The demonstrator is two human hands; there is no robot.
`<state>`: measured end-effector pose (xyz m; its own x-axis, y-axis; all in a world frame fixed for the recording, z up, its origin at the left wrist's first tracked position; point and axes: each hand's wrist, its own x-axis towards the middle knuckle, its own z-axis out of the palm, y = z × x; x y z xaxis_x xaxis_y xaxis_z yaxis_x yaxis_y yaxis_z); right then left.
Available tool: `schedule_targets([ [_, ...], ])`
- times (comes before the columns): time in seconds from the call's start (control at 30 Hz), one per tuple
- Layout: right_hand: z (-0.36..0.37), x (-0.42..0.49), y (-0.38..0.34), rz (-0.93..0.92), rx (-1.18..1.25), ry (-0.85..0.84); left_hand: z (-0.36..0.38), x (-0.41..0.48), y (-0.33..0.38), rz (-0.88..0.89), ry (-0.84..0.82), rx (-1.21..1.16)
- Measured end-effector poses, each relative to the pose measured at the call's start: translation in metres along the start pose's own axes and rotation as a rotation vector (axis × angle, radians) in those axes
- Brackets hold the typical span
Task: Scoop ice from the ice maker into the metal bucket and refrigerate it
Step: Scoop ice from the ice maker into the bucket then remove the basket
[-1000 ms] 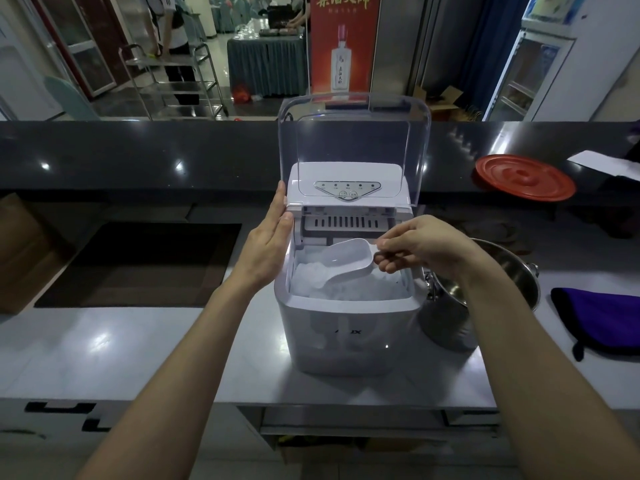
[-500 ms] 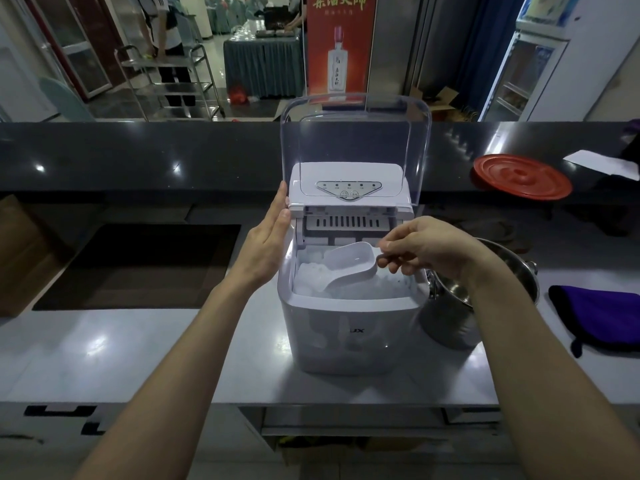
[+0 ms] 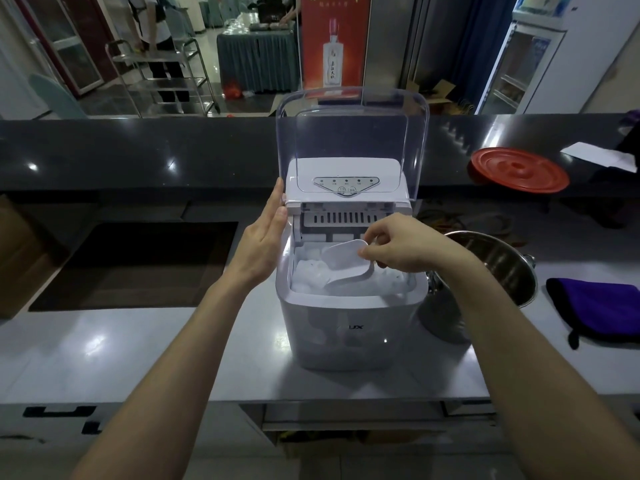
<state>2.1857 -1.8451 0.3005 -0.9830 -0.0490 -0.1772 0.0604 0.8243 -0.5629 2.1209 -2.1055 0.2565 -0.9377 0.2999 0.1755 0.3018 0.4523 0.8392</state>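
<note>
A white ice maker (image 3: 349, 327) stands on the grey counter with its clear lid (image 3: 353, 133) raised. Ice (image 3: 311, 271) fills its open bin. My right hand (image 3: 401, 247) pinches the handle of a white plastic scoop (image 3: 346, 263), whose mouth is tipped down into the ice on the left. My left hand (image 3: 263, 244) rests flat with straight fingers against the machine's left side. The metal bucket (image 3: 498, 261) sits just right of the machine, partly hidden by my right forearm.
A purple cloth (image 3: 602, 303) lies right of the bucket. A red round lid (image 3: 519, 169) and a white paper (image 3: 602, 159) rest on the raised black ledge. A dark sunken sink (image 3: 138, 265) lies to the left. A glass-door fridge (image 3: 516, 71) stands at the back right.
My right hand has turned the scoop over and pushed it down and left into the ice. The left hand has stayed against the machine.
</note>
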Motion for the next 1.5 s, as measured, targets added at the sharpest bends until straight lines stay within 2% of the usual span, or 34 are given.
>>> schedule_targets([
  [0.33,0.004,0.005,0.005,0.005,-0.054,0.058,0.002,-0.002,-0.003,0.031,0.008,0.049],
  [0.57,0.009,0.003,0.007,-0.077,-0.064,0.142,-0.002,-0.001,-0.007,0.044,-0.003,0.04],
  [0.77,0.011,0.008,0.007,-0.06,-0.029,0.167,-0.001,-0.002,-0.008,0.056,0.008,0.049],
  [0.9,0.012,0.004,0.003,-0.13,-0.076,0.229,-0.002,-0.001,-0.009,0.056,0.012,0.048],
  [1.03,0.009,0.002,0.006,-0.147,-0.06,0.169,-0.001,-0.002,-0.009,0.061,0.016,0.048],
  [1.27,0.014,0.004,-0.001,-0.144,-0.12,0.198,0.0,-0.002,-0.009,0.068,0.022,0.044],
  [1.5,0.02,0.005,-0.01,-0.131,-0.124,0.12,0.002,-0.002,-0.009,0.065,0.037,0.052],
])
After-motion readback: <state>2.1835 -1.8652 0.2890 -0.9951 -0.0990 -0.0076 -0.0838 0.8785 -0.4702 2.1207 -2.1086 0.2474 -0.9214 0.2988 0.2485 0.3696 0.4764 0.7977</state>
